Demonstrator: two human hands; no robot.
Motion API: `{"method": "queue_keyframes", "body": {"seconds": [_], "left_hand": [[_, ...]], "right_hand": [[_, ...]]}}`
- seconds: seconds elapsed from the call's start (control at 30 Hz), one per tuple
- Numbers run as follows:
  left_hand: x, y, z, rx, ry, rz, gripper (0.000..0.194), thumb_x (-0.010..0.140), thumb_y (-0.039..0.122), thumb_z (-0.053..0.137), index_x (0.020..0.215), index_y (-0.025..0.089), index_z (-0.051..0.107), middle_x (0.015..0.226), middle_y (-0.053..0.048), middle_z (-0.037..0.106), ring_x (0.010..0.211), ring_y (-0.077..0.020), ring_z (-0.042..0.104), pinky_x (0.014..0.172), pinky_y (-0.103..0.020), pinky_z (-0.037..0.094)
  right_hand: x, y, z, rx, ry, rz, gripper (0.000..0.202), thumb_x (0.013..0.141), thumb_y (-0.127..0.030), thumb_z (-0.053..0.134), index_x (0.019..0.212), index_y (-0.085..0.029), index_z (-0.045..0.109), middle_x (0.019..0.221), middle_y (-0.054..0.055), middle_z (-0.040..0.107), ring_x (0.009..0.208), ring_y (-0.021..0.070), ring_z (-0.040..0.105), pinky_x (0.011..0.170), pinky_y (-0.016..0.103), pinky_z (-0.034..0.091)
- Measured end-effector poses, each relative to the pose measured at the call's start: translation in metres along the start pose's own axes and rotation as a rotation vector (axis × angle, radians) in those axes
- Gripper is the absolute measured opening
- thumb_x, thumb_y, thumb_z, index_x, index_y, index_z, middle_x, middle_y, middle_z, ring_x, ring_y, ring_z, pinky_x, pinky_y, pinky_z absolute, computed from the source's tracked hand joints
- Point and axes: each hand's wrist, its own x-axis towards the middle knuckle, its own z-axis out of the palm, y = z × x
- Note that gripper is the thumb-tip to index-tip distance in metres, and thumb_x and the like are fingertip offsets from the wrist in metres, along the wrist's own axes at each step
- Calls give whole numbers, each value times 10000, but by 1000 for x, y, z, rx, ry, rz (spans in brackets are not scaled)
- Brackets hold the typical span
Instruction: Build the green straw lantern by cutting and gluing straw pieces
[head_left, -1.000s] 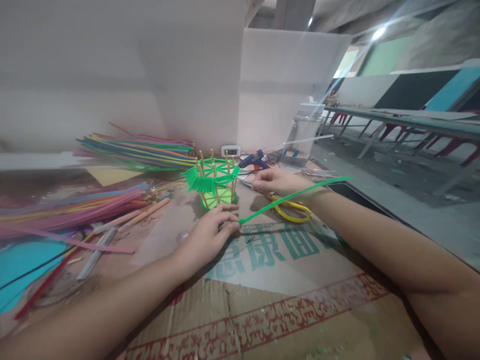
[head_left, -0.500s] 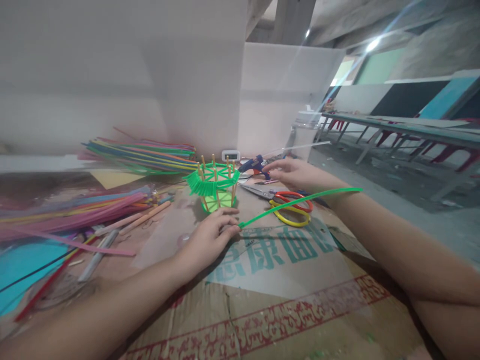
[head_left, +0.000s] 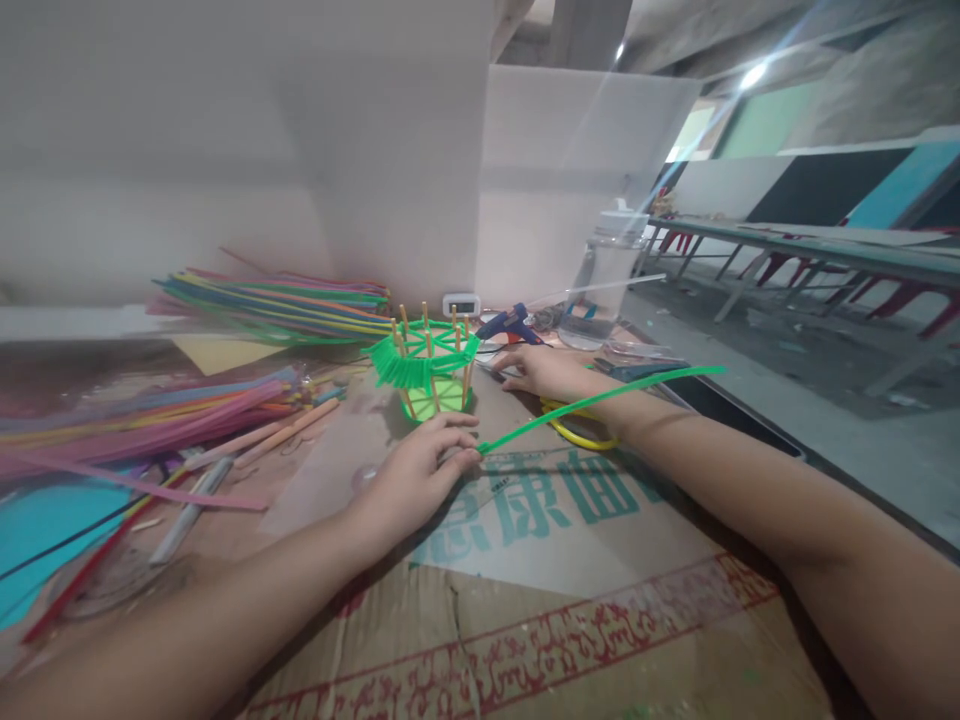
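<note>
My left hand [head_left: 420, 470] rests on the sheet, closed with thumb and finger pinching the end of a green pipe cleaner [head_left: 600, 405]. The pipe cleaner slants up to the right, passing over my right forearm. My right hand [head_left: 536, 370] is open and palm down over the scissors, fingers slightly spread. Of the scissors, only the yellow handle [head_left: 585, 437] shows plainly below my wrist; hand and arm hide the rest. Just beyond my left hand stands a small green model [head_left: 439, 365] with upright wooden sticks, a fringed green edge and a round green base.
Behind my right hand lie a blue glue gun [head_left: 510, 322] and a clear bottle [head_left: 598, 285]. A small white digital clock [head_left: 460, 304] stands by the wall. Bundles of coloured pipe cleaners [head_left: 277, 305] lie left. Printed cardboard [head_left: 525, 650] covers the table front.
My right hand has moved down and left, from near the glue gun to over the scissors, covering their blades and red handle. My left hand still pinches the pipe cleaner.
</note>
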Motion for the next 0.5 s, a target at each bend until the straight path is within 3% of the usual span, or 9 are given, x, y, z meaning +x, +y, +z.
{"method": "queue_keyframes", "body": {"seconds": [0.1, 0.2, 0.3, 0.37, 0.43, 0.5], "left_hand": [[0, 1, 0, -3, 0, -11, 222, 946, 294, 512, 834, 207, 684, 1253, -84, 622, 1252, -244, 549, 1056, -407, 413], [1, 0, 0, -20, 8, -28, 221, 939, 300, 513, 830, 207, 681, 1256, -81, 629, 1241, -243, 555, 1062, -408, 403], [3, -3, 1, -51, 39, -45, 221, 925, 318, 516, 801, 201, 656, 1227, -86, 651, 1216, -249, 569, 1054, -413, 405], [4, -4, 1, -70, 64, -61, 222, 918, 333, 512, 789, 199, 633, 1204, -88, 667, 1191, -253, 581, 1038, -416, 412], [4, -4, 2, -74, 85, -84, 226, 917, 349, 504, 792, 200, 619, 1178, -85, 682, 1160, -254, 595, 1020, -414, 418], [5, -4, 2, -63, 97, -98, 231, 917, 363, 500, 802, 201, 618, 1152, -83, 691, 1128, -253, 605, 1004, -409, 424]], "right_hand": [[2, -8, 6, 28, 53, 48, 30, 773, -200, 751, 799, -194, 736, 859, 59, 741, 843, 217, 665, 765, 289, 458], [-8, -18, -3, 126, 30, 66, 141, 883, -300, 655, 827, -177, 695, 792, 42, 721, 674, 154, 634, 634, 252, 462], [-27, -20, -23, 576, -198, 12, 285, 947, -443, 564, 974, -181, 674, 962, 57, 737, 536, 79, 554, 524, 223, 463], [-41, -20, -37, 897, -363, -43, 266, 916, -419, 625, 1045, -188, 647, 1080, 75, 724, 527, 50, 531, 516, 209, 477], [-54, -21, -48, 982, -468, -69, 316, 868, -348, 698, 1133, -188, 632, 1083, 73, 716, 569, 52, 563, 544, 202, 496], [-64, -27, -54, 915, -517, -89, 383, 834, -313, 734, 1177, -170, 643, 1077, 73, 704, 638, 73, 607, 579, 212, 517]]}}
